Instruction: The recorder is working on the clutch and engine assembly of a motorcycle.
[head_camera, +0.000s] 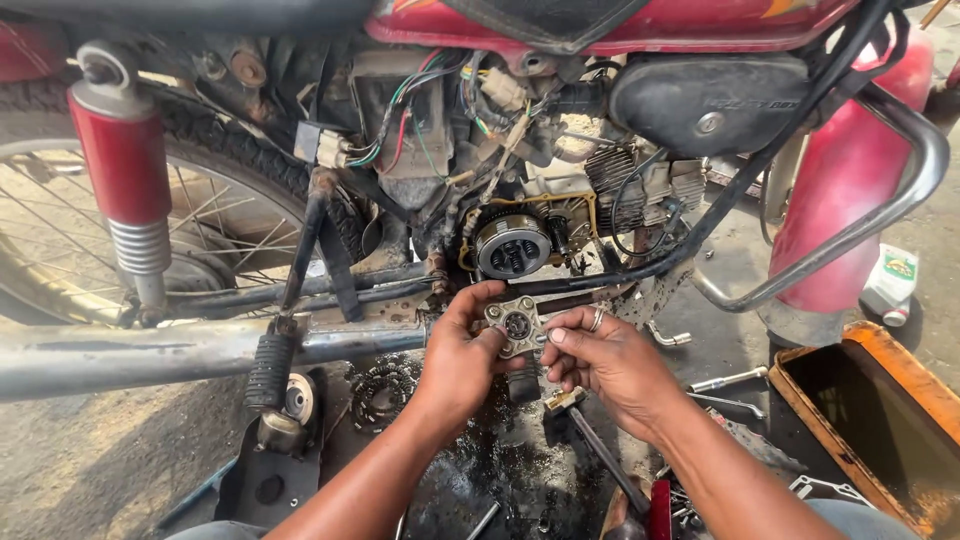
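Both hands, left hand (462, 350) and right hand (600, 362), grip a small greasy square metal plate (515, 326) with a round centre hole.

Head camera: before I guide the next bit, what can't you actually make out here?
- Back of the small metal plate: covered by the left hand and right hand holding it.
- Inside the open engine clutch: too small and shadowed.
- Orange tray: cut off by the right and bottom edges; its contents are dark.
- Tools on the ground: partly behind the right forearm, types unclear.
- Rear wheel: cut off by the left edge.
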